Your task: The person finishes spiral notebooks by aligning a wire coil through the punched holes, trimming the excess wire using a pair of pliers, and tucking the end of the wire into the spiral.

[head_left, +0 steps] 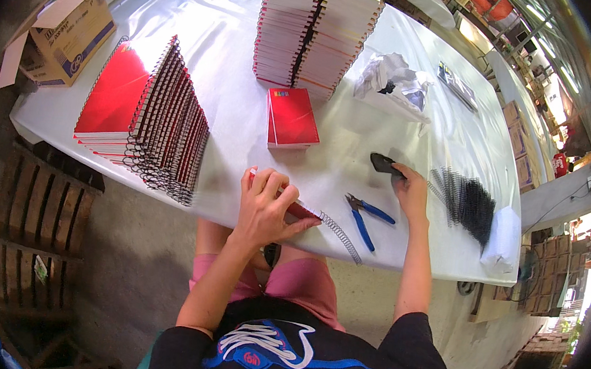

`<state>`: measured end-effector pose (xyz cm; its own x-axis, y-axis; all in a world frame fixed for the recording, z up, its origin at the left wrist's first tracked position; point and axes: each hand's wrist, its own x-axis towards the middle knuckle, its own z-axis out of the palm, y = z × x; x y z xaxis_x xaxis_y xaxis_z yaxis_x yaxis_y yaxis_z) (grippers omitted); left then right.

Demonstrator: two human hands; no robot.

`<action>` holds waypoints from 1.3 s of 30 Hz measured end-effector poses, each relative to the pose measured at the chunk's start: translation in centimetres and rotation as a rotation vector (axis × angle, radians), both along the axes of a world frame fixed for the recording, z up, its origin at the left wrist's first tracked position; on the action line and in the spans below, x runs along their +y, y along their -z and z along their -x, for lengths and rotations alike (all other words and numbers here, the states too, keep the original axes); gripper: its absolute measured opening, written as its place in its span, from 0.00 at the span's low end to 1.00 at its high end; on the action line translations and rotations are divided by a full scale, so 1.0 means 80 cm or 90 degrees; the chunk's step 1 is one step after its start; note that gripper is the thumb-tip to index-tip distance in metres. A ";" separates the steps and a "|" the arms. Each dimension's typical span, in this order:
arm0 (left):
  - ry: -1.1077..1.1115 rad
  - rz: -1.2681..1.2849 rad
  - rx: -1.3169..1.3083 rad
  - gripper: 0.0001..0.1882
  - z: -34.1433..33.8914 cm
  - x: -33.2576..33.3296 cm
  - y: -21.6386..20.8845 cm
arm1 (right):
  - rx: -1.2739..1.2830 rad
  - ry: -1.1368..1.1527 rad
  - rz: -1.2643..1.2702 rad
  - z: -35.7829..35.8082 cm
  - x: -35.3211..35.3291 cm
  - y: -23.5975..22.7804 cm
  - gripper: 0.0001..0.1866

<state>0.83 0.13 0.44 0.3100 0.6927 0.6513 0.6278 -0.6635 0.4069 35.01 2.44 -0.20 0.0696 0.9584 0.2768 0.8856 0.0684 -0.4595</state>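
Note:
My left hand (265, 206) is closed round a small red-covered notebook (305, 214) near the table's front edge. A dark spiral binding coil (341, 239) sticks out of the notebook's right end and curves toward me. To the right, my right hand (409, 188) grips the edge of a small flat black object (385, 164), whose kind I cannot make out. Between the hands lie blue-handled nippers (369, 219), jaws pointing away from me. Beyond my left hand, a small stack of red notebook blocks (292, 119) rests on the table.
Coil-bound red notebooks (141, 120) are stacked at left, near an open cardboard box (71, 38). Tall bound stacks (317, 33) stand at the back, with crumpled white wrapping (394, 84) beside them. Loose black coils (466, 204) and a white wrapped bundle (501, 238) lie right.

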 end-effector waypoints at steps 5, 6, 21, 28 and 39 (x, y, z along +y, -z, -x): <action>-0.012 -0.008 -0.009 0.27 0.003 0.000 0.002 | 0.686 -0.171 0.001 0.091 -0.022 -0.007 0.14; 0.003 0.000 0.001 0.26 0.003 0.002 0.006 | 0.866 -0.461 0.095 0.114 -0.031 -0.013 0.13; 0.030 0.051 -0.142 0.29 0.006 0.017 0.012 | 0.398 -0.462 0.154 0.153 -0.017 -0.061 0.18; 0.047 0.081 -0.184 0.32 0.008 0.024 0.024 | 0.462 -0.387 0.124 0.168 -0.017 -0.043 0.16; 0.095 0.210 -0.378 0.46 0.011 0.040 0.039 | 0.562 -0.441 0.097 0.192 0.000 -0.047 0.20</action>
